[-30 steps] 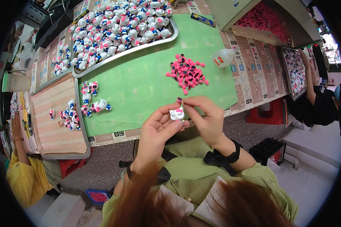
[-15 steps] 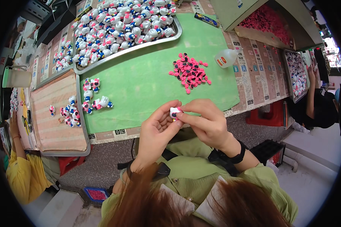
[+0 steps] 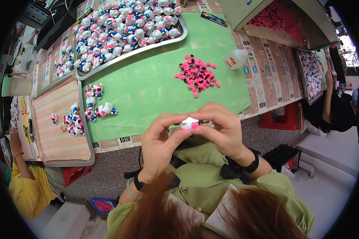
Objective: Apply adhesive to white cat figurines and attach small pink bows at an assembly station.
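Between my two hands, just off the table's near edge, is a small white cat-shaped figurine (image 3: 188, 124) with a pink part on it. My left hand (image 3: 162, 133) pinches it from the left with thumb and fingers. From the right, my right hand (image 3: 219, 129) grips it the same way. Beyond them on the green mat (image 3: 143, 87) lies a pile of pink pieces with black ovals (image 3: 196, 75). Several figurines with pink glasses (image 3: 95, 101) lie at the mat's left side.
A metal tray (image 3: 135, 47) heaped with figurines stands at the back left. A lined tray (image 3: 60, 135) with several figurines is on the left. A squeeze bottle (image 3: 236, 59) and a blue tube (image 3: 214, 18) lie right of centre. Co-workers sit at left, in a yellow sleeve (image 3: 28, 189), and right.
The figurine has been turned, so its dark-lensed front no longer faces up and its white side shows. Both hands now grip it symmetrically. The view has shifted slightly.
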Demonstrator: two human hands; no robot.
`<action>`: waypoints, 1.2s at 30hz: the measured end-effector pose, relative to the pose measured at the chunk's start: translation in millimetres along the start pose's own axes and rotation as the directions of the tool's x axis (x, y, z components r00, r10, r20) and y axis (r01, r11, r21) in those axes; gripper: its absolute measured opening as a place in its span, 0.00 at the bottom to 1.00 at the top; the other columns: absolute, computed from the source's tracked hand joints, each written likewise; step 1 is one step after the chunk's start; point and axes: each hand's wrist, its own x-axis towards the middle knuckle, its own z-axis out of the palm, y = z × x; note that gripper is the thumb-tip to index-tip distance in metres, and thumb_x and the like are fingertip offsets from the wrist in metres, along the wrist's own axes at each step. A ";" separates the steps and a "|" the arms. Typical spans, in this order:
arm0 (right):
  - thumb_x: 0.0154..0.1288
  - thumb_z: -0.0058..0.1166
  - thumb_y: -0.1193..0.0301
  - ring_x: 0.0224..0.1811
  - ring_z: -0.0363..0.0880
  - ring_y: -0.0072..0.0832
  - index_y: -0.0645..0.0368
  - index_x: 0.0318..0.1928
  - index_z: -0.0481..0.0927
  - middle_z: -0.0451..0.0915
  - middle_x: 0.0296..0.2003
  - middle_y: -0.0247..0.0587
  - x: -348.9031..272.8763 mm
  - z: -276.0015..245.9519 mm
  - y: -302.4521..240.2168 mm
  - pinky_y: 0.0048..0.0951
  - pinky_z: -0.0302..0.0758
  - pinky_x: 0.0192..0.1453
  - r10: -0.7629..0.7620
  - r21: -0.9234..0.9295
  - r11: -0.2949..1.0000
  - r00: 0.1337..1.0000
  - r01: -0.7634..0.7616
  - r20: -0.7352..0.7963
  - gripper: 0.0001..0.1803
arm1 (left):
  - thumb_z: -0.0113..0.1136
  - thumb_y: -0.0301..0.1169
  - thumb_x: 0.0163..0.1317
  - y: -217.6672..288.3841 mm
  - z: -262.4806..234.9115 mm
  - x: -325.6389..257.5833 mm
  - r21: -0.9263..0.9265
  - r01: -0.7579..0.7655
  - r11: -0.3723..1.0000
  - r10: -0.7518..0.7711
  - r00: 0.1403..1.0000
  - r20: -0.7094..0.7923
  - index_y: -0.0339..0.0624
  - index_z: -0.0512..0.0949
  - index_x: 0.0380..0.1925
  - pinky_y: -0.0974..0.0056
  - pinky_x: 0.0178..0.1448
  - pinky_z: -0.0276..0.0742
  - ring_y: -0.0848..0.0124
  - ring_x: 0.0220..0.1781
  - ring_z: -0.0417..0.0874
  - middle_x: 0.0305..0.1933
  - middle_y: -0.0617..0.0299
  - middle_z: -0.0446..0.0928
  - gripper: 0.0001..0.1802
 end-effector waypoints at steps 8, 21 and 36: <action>0.45 0.58 0.79 0.28 0.73 0.27 0.63 0.37 0.77 0.75 0.27 0.41 -1.7 -1.5 -6.1 0.24 0.70 0.29 -0.146 -0.082 0.986 0.989 0.145 0.000 0.14 | 0.59 0.18 0.46 5.9 3.5 -1.2 0.098 -0.183 0.978 0.181 0.983 0.031 0.34 0.75 0.36 0.68 0.44 0.69 0.69 0.41 0.74 0.38 0.56 0.73 0.14; 0.45 0.57 0.80 0.29 0.73 0.27 0.65 0.37 0.76 0.75 0.30 0.42 -2.0 0.3 1.8 0.25 0.70 0.32 -0.107 0.052 0.993 0.994 0.109 -0.027 0.14 | 0.59 0.17 0.46 4.4 3.4 -1.6 0.105 -0.119 0.987 0.116 0.993 0.027 0.34 0.73 0.39 0.69 0.44 0.68 0.71 0.40 0.73 0.38 0.57 0.73 0.17; 0.44 0.61 0.73 0.31 0.72 0.26 0.63 0.40 0.74 0.74 0.31 0.40 3.0 3.9 -4.9 0.24 0.70 0.36 -0.014 -0.018 1.000 1.000 0.014 -0.006 0.19 | 0.53 0.23 0.54 9.3 -0.9 4.5 -0.179 0.201 0.963 -0.195 0.979 0.053 0.30 0.67 0.42 0.72 0.45 0.71 0.75 0.41 0.74 0.39 0.56 0.73 0.14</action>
